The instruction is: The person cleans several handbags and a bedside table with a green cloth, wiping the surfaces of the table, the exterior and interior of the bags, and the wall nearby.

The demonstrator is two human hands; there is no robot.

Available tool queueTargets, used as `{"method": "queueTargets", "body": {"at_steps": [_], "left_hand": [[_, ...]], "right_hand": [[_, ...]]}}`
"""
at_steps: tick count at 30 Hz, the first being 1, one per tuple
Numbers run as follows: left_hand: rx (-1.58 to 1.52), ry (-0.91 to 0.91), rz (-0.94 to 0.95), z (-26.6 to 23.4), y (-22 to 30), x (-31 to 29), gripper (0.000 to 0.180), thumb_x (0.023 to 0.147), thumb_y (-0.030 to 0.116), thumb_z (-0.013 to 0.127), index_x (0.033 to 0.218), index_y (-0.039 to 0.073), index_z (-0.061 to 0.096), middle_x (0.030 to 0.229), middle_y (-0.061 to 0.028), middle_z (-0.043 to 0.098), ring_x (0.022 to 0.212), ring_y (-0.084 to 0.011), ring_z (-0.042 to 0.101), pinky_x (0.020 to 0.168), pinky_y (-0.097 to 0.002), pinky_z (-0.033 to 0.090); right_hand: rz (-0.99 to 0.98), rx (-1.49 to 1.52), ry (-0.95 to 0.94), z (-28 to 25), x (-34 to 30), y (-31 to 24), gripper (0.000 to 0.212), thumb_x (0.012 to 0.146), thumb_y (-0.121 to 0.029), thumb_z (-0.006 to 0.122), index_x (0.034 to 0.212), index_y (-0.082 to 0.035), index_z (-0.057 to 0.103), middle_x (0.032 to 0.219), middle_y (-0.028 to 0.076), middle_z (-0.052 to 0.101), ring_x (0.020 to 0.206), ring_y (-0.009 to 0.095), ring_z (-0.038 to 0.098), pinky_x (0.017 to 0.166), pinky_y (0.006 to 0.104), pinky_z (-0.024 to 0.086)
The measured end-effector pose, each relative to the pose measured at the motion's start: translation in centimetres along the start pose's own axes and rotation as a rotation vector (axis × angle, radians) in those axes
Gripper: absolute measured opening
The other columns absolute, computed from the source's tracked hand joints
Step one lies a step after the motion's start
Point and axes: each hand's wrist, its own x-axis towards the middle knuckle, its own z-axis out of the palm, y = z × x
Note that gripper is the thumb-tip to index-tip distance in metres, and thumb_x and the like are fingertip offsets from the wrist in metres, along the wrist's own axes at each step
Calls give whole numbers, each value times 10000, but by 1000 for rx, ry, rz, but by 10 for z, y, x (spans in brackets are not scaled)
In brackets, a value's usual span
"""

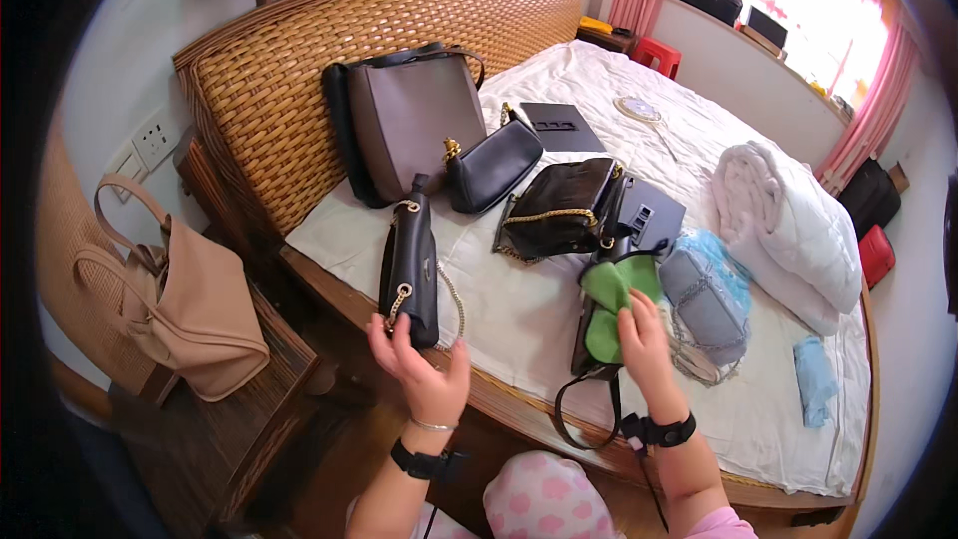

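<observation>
My left hand (427, 379) has its fingers spread, with the fingertips close to the lower end of a slim black handbag (411, 265) with gold chain links; I cannot tell if they touch it. My right hand (654, 354) pinches a green cloth (606, 304), which lies over a black bag (587, 339) at the bed's near edge. That bag's strap (561, 417) hangs down over the edge. Just right of the hand rests a grey-blue quilted bag (704, 294) with a chain, partly wrapped in blue plastic. A shiny black chain bag (559, 208) stands beyond the cloth.
Against the woven headboard (299, 90) leans a large taupe-and-black bag (419, 120), with a small black shoulder bag (496, 168) before it. A beige tote (205, 304) stands on the wooden nightstand (264, 409) at left. A folded white quilt (783, 230) lies on the right.
</observation>
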Motion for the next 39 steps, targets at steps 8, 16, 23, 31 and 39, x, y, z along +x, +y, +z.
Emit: {"method": "queueTargets", "body": {"at_steps": [8, 16, 23, 31, 39], "left_hand": [[-108, -637, 229, 35, 65, -24, 824, 769, 282, 792, 1402, -41, 374, 1386, -272, 434, 1305, -451, 410, 1104, -523, 325], [-469, -904, -152, 61, 91, -52, 981, 815, 248, 754, 1510, -49, 129, 1359, -336, 452, 1237, -494, 477, 1020, -488, 428], [-469, -880, -200, 73, 103, -53, 1053, 776, 284, 807, 1479, -64, 106, 1313, -339, 466, 1152, -474, 548, 968, -480, 470], [-427, -833, -388, 84, 107, -34, 947, 739, 188, 808, 1428, -41, 199, 1194, -279, 574, 1086, -420, 619, 884, -446, 518], [-430, -742, -185, 33, 73, -4, 783, 712, 239, 797, 1368, 39, 419, 1043, -240, 658, 917, -398, 672, 784, -434, 542]], "right_hand": [[-86, 65, -8, 6, -14, 12, 222, 934, -88, 587, 1116, 37, 610, 1201, 197, 556, 1074, 350, 558, 925, 389, 457], [19, 251, 126, -15, 12, 33, 104, 933, -36, 579, 994, 38, 618, 1032, 131, 597, 925, 241, 589, 814, 315, 471], [-266, 143, -294, 12, 2, 46, 408, 969, -196, 517, 1356, -67, 534, 1539, 200, 352, 1416, 456, 277, 1177, 546, 182], [-349, 214, -415, 9, 3, 28, 433, 1046, -301, 327, 1338, -94, 572, 1463, 156, 473, 1395, 433, 302, 1166, 527, 191], [-435, 21, -174, 14, 29, 20, 355, 922, -213, 598, 1233, -42, 599, 1296, 150, 592, 1256, 417, 471, 1074, 503, 350]]}}
